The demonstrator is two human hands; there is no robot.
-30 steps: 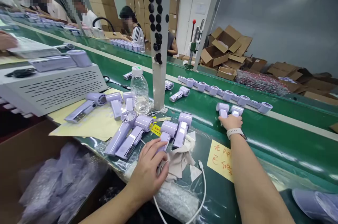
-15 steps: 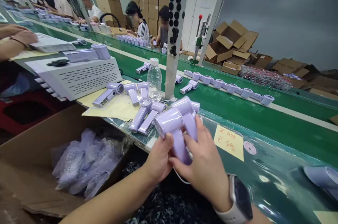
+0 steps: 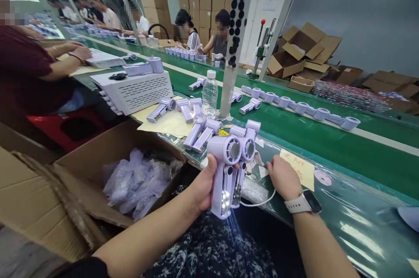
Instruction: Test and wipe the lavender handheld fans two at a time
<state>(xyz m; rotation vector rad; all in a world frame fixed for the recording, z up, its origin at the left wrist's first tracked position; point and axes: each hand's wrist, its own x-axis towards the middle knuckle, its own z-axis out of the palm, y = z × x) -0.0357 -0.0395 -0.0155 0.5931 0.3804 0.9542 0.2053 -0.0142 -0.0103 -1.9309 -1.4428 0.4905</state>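
Observation:
My left hand [image 3: 207, 182] grips two lavender handheld fans side by side. The nearer fan [image 3: 220, 182] has bright lights lit on its handle; the other fan [image 3: 248, 149] is partly behind it. To the right, my right hand [image 3: 284, 175], with a watch on its wrist, is closed at a white cable [image 3: 270, 197] over the bench edge, beside a yellow note [image 3: 303, 166] with red writing. What its fingertips pinch is too small to make out. Several more lavender fans [image 3: 204, 136] lie on the bench behind the held pair.
An open carton [image 3: 88, 142] of bagged items is at left. A clear bottle [image 3: 210, 94] and a metal post [image 3: 229, 90] rise behind the fans. A white vented box [image 3: 140, 90] stands at back left. Green conveyor [image 3: 294, 132] carries a row of fans; people sit beyond.
My right hand has left the fans and moved right to the cable. The two fans in my left hand are turned, now showing their round ends and lit lights. The view has shifted left.

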